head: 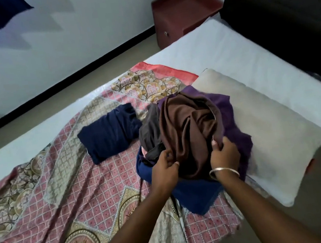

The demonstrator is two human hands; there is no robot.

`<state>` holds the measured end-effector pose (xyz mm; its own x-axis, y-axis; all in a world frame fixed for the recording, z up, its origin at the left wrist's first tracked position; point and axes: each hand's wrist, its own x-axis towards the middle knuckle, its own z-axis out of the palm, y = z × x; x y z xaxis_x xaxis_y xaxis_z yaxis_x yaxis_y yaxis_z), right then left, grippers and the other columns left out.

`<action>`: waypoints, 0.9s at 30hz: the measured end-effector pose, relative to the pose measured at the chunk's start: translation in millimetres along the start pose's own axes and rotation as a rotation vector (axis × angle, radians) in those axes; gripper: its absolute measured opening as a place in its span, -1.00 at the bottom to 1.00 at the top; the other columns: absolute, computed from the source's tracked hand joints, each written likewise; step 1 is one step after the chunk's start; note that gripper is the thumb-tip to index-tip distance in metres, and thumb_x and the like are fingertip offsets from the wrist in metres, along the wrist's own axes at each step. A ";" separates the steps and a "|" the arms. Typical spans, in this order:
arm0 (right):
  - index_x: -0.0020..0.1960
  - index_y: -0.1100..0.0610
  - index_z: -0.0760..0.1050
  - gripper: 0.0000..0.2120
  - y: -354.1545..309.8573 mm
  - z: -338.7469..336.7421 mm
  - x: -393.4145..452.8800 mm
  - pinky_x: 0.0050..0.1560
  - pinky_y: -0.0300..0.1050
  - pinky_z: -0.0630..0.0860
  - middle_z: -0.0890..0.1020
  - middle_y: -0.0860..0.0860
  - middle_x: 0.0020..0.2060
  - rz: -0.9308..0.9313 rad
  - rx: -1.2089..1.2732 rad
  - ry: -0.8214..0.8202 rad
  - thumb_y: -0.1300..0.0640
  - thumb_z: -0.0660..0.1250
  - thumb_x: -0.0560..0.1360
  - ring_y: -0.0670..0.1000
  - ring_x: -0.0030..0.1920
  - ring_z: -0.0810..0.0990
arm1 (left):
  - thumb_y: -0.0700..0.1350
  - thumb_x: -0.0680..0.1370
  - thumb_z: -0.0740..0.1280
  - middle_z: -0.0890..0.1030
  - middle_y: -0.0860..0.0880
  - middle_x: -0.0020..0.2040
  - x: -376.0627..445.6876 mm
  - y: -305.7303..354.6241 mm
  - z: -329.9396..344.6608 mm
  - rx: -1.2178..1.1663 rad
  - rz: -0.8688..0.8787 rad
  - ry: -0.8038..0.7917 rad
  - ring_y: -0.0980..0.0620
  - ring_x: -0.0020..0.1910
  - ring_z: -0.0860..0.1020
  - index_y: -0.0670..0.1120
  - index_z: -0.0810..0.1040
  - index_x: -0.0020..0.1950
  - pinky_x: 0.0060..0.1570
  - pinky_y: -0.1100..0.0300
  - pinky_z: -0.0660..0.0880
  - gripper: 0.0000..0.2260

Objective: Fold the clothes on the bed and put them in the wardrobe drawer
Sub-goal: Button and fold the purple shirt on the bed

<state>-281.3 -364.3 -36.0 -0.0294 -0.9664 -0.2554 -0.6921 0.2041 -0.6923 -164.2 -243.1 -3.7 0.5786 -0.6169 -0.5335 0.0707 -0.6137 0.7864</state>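
still sorting: the brown garment comes off the pile

now both hands are on the heap of unfolded clothes point(188, 138) on the bed point(250, 63). the left hand point(165, 167) pinches the near-left edge of the brown satin garment point(187, 125), fingers curled into the fabric; the right hand point(222, 152), with a metal bangle point(223, 172) at its wrist, grips the same garment's edge on the other side. under and around the hands lie a blue cloth point(198, 194), a purple one point(237, 131) beyond the right hand, and a grey-brown piece point(150, 133) just past the left hand.

by my reading the step in hand is picking the next item out of the pile to fold it; nothing of this garment is folded yet. one navy garment point(111, 132) lies folded on the patterned bedsheet point(61, 186), well to the left of the left hand and apart from the heap, so the task looks early. the pillow point(271, 136) lies right of the right hand.

the next move calls for lifting the brown piece clear of the others without dragging them along, since slippery satin may slide; then spreading it flat on the open sheet to the left of the hands. the wardrobe drawer cannot be made out here with certainty.

no brand, label or writing can be read anywhere.
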 end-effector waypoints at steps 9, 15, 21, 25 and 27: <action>-0.30 0.10 0.49 -0.69 -101.7 -105.6 -51.3 -0.39 -0.17 0.37 0.55 0.00 -0.43 -1.092 -0.035 -0.076 -0.09 0.35 0.49 0.07 -0.41 0.51 | 0.04 0.64 0.23 0.07 0.15 0.60 -19.2 100.4 -52.4 0.682 0.784 0.044 0.04 0.60 -0.10 0.30 0.05 0.54 0.49 0.02 -0.04 -0.46; -0.24 0.14 0.53 -0.79 -196.5 -193.3 -98.7 -0.37 -0.07 0.44 0.54 0.02 -0.38 -1.410 -0.023 0.106 0.09 0.36 0.54 0.09 -0.35 0.54 | 0.01 0.63 0.25 0.64 0.12 0.17 -54.8 167.1 -104.2 0.613 0.929 0.104 0.01 0.11 0.60 0.12 0.51 0.21 0.06 0.06 0.50 -0.84; 0.06 0.11 0.62 -0.76 -270.4 -262.7 -173.4 -0.16 0.07 0.58 0.65 0.02 -0.12 -1.450 -0.157 0.380 0.00 0.26 0.59 0.11 -0.07 0.65 | -0.10 0.58 0.26 0.66 -0.08 -0.03 -118.8 214.2 -174.6 0.406 1.113 0.213 -0.22 -0.12 0.61 0.02 0.34 0.12 -0.22 -0.02 0.51 -0.84; 0.01 0.10 0.64 -0.80 -306.3 -306.1 -213.1 -0.10 -0.10 0.42 0.53 0.03 -0.14 -1.169 -0.117 0.486 0.03 0.30 0.54 0.13 -0.04 0.58 | -0.09 0.59 0.18 0.60 -0.13 -0.01 -170.5 250.6 -239.7 0.449 1.279 0.266 -0.24 -0.15 0.56 0.18 0.28 0.19 -0.25 0.03 0.44 -0.77; 0.10 -0.03 0.60 -0.81 -317.2 -322.6 -234.2 -0.07 -0.08 0.43 0.58 0.01 -0.15 -1.049 -0.262 0.457 0.07 0.32 0.51 0.15 -0.03 0.59 | -0.02 0.53 0.15 0.55 -0.07 -0.08 -190.8 268.2 -267.6 0.562 1.381 0.282 -0.18 -0.16 0.56 0.19 0.36 0.21 -0.22 0.04 0.49 -0.74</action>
<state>-287.6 -253.1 461.2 0.4246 -0.6196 0.6602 -0.6572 -0.7125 -0.2460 -38.2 -158.2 392.3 0.0665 -0.7764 0.6267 -0.9125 0.2068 0.3530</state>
